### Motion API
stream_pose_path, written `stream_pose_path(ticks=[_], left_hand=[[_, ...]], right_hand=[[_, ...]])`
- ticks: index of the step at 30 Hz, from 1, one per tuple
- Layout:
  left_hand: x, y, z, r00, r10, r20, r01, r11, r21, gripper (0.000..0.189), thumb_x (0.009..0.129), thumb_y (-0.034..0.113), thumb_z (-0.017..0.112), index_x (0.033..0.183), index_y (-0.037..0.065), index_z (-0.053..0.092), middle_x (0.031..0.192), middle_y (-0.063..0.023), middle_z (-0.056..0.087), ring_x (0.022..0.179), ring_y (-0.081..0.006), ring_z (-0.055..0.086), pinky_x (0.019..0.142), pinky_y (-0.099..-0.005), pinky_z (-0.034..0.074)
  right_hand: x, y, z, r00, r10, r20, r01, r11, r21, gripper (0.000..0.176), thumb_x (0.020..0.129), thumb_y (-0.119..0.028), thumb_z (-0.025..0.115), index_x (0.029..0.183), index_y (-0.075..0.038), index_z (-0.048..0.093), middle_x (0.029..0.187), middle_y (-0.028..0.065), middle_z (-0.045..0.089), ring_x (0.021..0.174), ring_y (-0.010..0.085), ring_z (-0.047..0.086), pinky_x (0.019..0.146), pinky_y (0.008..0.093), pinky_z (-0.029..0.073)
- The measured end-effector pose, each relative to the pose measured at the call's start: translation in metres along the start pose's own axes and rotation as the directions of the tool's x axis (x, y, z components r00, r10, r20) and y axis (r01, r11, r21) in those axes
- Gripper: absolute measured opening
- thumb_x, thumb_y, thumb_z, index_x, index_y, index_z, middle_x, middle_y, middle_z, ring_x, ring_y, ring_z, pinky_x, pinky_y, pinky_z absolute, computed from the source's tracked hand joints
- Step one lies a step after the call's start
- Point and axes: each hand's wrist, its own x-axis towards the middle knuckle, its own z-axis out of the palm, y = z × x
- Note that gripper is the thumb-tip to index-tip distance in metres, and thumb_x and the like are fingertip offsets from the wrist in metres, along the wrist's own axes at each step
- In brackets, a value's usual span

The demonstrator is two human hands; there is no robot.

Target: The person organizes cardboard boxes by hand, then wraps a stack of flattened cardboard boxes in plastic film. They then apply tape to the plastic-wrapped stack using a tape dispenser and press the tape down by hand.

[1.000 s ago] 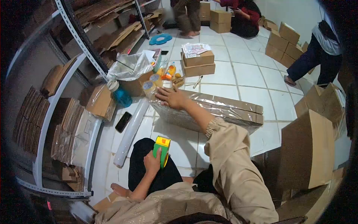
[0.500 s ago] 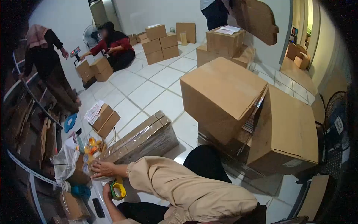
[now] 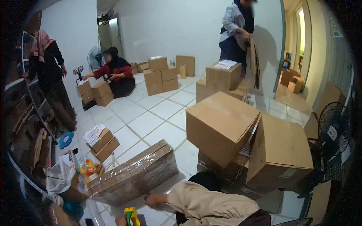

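Note:
A long cardboard box [image 3: 135,173] wrapped in shiny clear tape lies on the tiled floor in front of me. My right hand [image 3: 156,200], below the beige sleeve, is low beside the near lower side of this box. Its fingers are blurred, so I cannot make out how they are held. At the bottom edge, my left hand [image 3: 120,221] is partly cut off by the frame and closed on a yellow-and-green tape dispenser [image 3: 132,216]. Rolls of tape [image 3: 82,182] lie against the box's left end.
Large cartons [image 3: 222,130] stand at right, near a black fan [image 3: 333,124]. A smaller box [image 3: 102,143] with papers lies ahead. Bottles [image 3: 89,165] and a white plastic bag [image 3: 58,177] are at left. Three people [image 3: 117,73] are further back, one holding cardboard sheets [image 3: 253,62].
My right hand has left the box's left end and moved right, down to its near side. The tape dispenser has shifted lower in view. My view has tilted up.

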Motion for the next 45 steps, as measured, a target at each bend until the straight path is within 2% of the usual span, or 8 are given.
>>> stream_pose_path(ticks=[2,5,17,24,32,38,42,45], left_hand=[[-0.032,0.035,-0.015,0.999,0.036,0.033,-0.029,0.981,-0.191,0.041,0.082,0.04,0.052,0.076,0.001,0.062,0.071,-0.0177,0.06,0.067,-0.0312,0.056,0.063,-0.0407,0.043],[-0.063,0.08,-0.029,0.991,0.069,0.117,-0.011,0.899,-0.438,0.039,0.088,0.035,0.047,0.08,0.0,0.061,0.069,-0.0126,0.06,0.064,-0.0214,0.055,0.063,-0.0347,0.043],[-0.076,0.162,-0.039,0.98,0.178,-0.092,-0.199,0.915,-0.35,0.042,0.074,0.03,0.063,0.057,-0.004,0.045,0.052,-0.0207,0.049,0.041,-0.0294,0.041,0.046,-0.0425,0.033],[-0.059,0.215,-0.041,0.973,0.191,-0.13,-0.228,0.882,-0.412,0.043,0.075,0.03,0.063,0.058,-0.005,0.046,0.049,-0.0121,0.042,0.05,-0.0137,0.042,0.048,-0.0367,0.035],[-0.088,0.244,-0.053,0.985,0.159,-0.063,-0.169,0.956,-0.239,0.043,0.073,0.038,0.066,0.059,0.0,0.054,0.051,-0.0184,0.051,0.046,-0.0327,0.054,0.047,-0.0382,0.041],[-0.12,0.242,-0.077,0.989,0.089,-0.118,-0.102,0.989,-0.108,0.038,0.077,0.036,0.064,0.061,0.002,0.054,0.049,-0.0152,0.051,0.047,-0.0293,0.057,0.046,-0.0369,0.043],[-0.15,0.216,-0.12,0.914,-0.153,-0.375,0.069,0.972,-0.226,0.031,0.075,0.028,0.067,0.063,0.002,0.055,0.057,-0.0158,0.055,0.048,-0.0267,0.058,0.046,-0.0339,0.044],[-0.154,0.213,-0.112,0.832,-0.159,-0.532,-0.011,0.953,-0.302,0.034,0.075,0.033,0.068,0.069,0.002,0.058,0.057,-0.0171,0.056,0.049,-0.0257,0.059,0.047,-0.0347,0.044]], right_hand=[[-0.045,-0.034,-0.004,0.971,0.22,-0.088,-0.132,0.811,0.57,0.037,0.081,-0.037,0.047,0.095,-0.004,0.06,0.092,0.0197,0.059,0.083,0.0334,0.056,0.073,0.0442,0.045],[-0.083,-0.066,-0.044,0.978,0.152,0.139,-0.102,-0.232,0.967,0.05,0.086,-0.05,0.047,0.108,-0.006,0.054,0.094,0.0095,0.058,0.074,0.0185,0.057,0.071,0.0402,0.046],[-0.142,-0.092,-0.047,0.977,0.117,-0.177,0.202,-0.776,0.597,0.03,0.087,-0.024,0.054,0.107,-0.002,0.057,0.101,0.0056,0.061,0.094,0.0141,0.057,0.087,0.0296,0.045],[-0.182,-0.08,-0.09,0.953,0.239,-0.185,0.301,-0.695,0.653,0.032,0.086,-0.024,0.053,0.107,0.0,0.056,0.109,0.0096,0.059,0.104,0.017,0.054,0.098,0.0346,0.037],[-0.198,-0.101,-0.101,0.881,0.47,0.047,0.198,-0.458,0.867,0.023,0.085,-0.016,0.056,0.101,0.0,0.058,0.095,0.0059,0.062,0.084,0.0129,0.058,0.079,0.0276,0.046],[-0.168,-0.085,-0.175,0.872,0.463,-0.158,0.09,0.166,0.982,0.018,0.078,-0.011,0.065,0.089,0.003,0.064,0.074,0.0079,0.064,0.063,0.0126,0.059,0.063,0.0268,0.05],[-0.139,0.0,-0.291,0.473,0.674,-0.568,0.179,0.558,0.811,0.011,0.078,-0.006,0.06,0.075,0.004,0.063,0.066,0.0077,0.061,0.058,0.0118,0.058,0.054,0.0255,0.047],[-0.081,0.024,-0.346,0.67,0.46,-0.583,0.233,0.615,0.753,0.018,0.079,-0.012,0.063,0.083,0.005,0.064,0.065,0.0089,0.061,0.058,0.015,0.06,0.056,0.026,0.048]])
